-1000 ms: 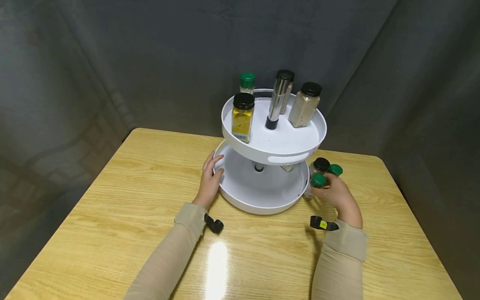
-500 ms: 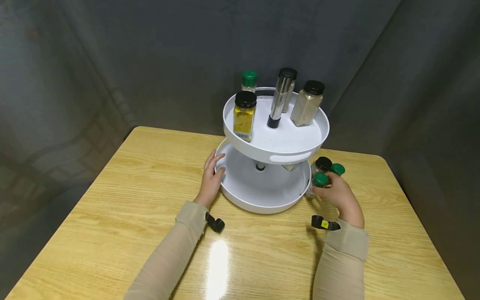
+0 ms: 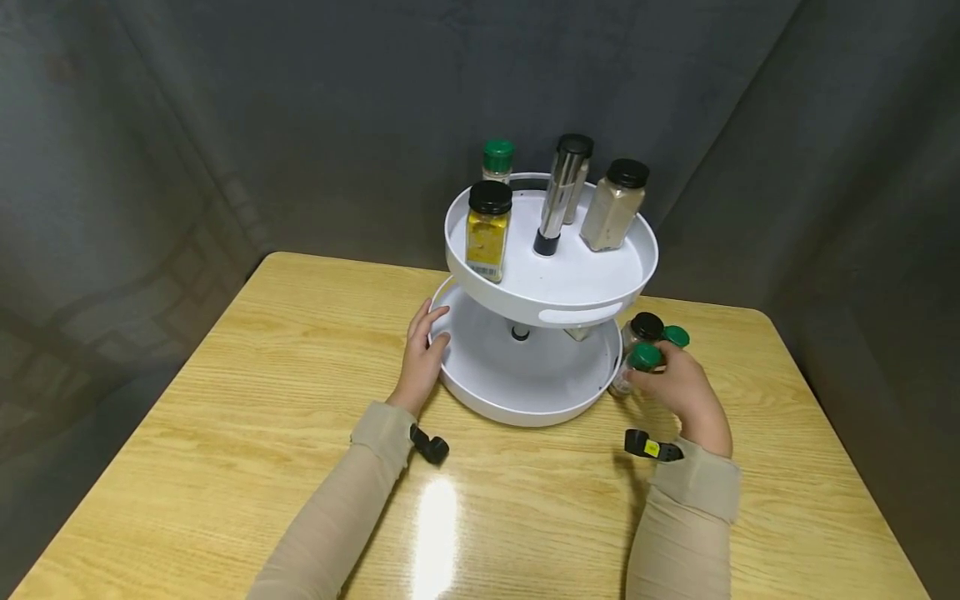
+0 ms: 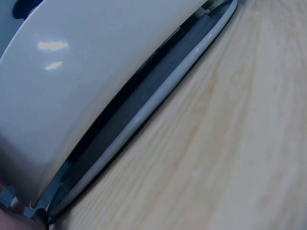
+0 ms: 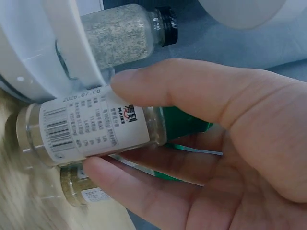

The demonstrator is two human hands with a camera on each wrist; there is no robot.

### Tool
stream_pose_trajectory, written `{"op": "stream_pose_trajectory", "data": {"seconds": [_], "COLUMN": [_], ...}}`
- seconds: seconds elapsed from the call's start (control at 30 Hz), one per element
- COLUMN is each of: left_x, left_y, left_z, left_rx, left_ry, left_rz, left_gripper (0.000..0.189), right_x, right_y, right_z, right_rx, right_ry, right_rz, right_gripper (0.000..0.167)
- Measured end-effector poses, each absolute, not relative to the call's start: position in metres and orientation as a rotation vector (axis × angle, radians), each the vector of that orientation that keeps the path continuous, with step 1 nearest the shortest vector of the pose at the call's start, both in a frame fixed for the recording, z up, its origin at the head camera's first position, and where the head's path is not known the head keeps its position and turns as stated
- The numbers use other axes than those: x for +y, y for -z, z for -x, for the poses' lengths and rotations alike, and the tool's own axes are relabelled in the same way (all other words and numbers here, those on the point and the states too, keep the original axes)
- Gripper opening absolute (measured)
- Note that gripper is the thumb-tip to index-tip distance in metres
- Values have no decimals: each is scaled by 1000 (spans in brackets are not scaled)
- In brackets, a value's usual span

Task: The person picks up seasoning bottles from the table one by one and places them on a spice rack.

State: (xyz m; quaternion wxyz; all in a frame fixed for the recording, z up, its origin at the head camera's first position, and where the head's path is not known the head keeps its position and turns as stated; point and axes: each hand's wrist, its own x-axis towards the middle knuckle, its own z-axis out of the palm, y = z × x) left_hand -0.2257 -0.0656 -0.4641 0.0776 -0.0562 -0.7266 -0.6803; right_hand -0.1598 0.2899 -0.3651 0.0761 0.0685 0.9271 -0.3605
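My right hand (image 3: 682,387) holds a green-lidded spice jar (image 5: 96,127) between thumb and fingers, just outside the right rim of a white two-tier turntable. The right wrist view shows its white label with a barcode. Close behind it are a black-lidded spice jar (image 3: 646,326) and another green-lidded jar (image 3: 677,336), partly covered by the hand. On the opposite side, my left hand (image 3: 420,358) rests at the rim of the lower tier (image 3: 525,392), thumb and index finger reaching over it. The left wrist view shows only a bit of that hand.
The upper tier (image 3: 577,275) bears a yellow spice jar (image 3: 487,242), a beige jar (image 3: 611,212) and others, around a chrome post (image 3: 557,200). Under it, a jar base (image 3: 577,333) peeks out on the lower tier. Dark curtains (image 3: 337,125) hang behind the wooden table (image 3: 262,400).
The green-lidded jar's cap and my right hand have shifted slightly to the right. My left hand stays at the lower rim.
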Motion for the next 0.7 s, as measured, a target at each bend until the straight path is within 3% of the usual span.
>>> {"op": "stream_pose_trajectory", "data": {"seconds": [0.27, 0.43, 0.7], "left_x": [-67, -67, -67], "left_y": [454, 428, 429], "left_z": [220, 206, 206], "left_rx": [-2197, -2216, -2217], "left_ry": [2056, 2083, 2079], "left_rz": [184, 184, 171], "left_gripper": [45, 46, 50], "right_x": [290, 286, 279], "right_y": [354, 348, 340], "right_z": [155, 151, 143], "right_rx": [2857, 2909, 3015], "right_ry": [1060, 1090, 1140], "right_rz": [-211, -200, -219], "right_gripper": [78, 70, 60]}}
